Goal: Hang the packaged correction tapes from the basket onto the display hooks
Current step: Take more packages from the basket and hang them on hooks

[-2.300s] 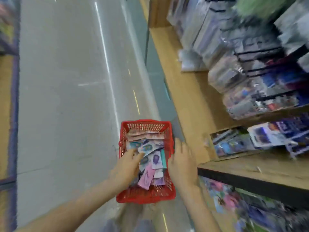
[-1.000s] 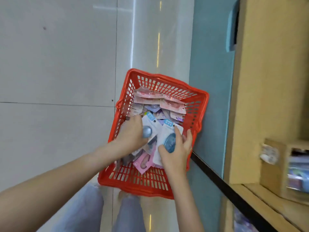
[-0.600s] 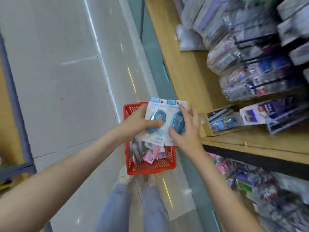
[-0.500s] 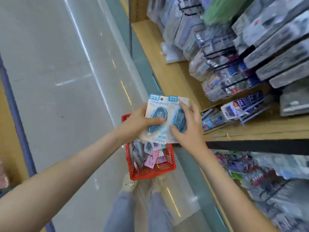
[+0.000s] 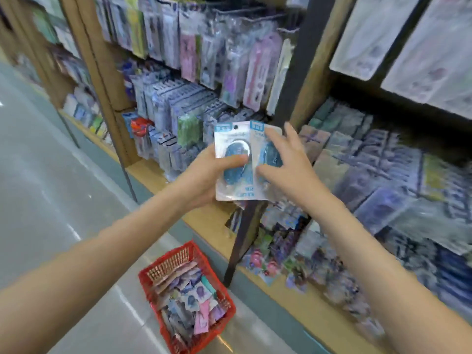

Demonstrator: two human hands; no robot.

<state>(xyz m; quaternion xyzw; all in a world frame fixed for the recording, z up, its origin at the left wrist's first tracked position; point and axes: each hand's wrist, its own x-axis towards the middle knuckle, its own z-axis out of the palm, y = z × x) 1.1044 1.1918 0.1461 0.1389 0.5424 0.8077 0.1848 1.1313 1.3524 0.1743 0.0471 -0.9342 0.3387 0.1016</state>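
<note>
We hold two packaged correction tapes side by side at chest height in front of the display. The left package [image 5: 233, 181] and the right package [image 5: 268, 155] both stand upright. Their long axes run roughly vertical, their blue header strips are at the top, and their fronts face us. Their inner edges meet or slightly overlap.

Our left hand [image 5: 201, 175] grips the left package, with the thumb laid across the blister and the fingers behind the card. Our right hand [image 5: 288, 167] has its thumb on the front of the right package and its fingers spread, nearly straight, over the card's upper right. We cannot tell whether it pinches the card or only rests on it.

The packages hang in the air just before a dark post [image 5: 288, 85] that divides two bays of hanging goods [image 5: 178, 111]. A wooden shelf ledge [image 5: 204, 221] runs below them. The red basket [image 5: 171, 263] sits on the grey floor [image 5: 51, 200] near the foot of the shelving, well below our hands. It holds a heap of loose packets [image 5: 186, 300]. The aisle floor stretches away to the left.

Motion blur smears the display, so we cannot make out the hooks. The right hand hides much of the right package.
</note>
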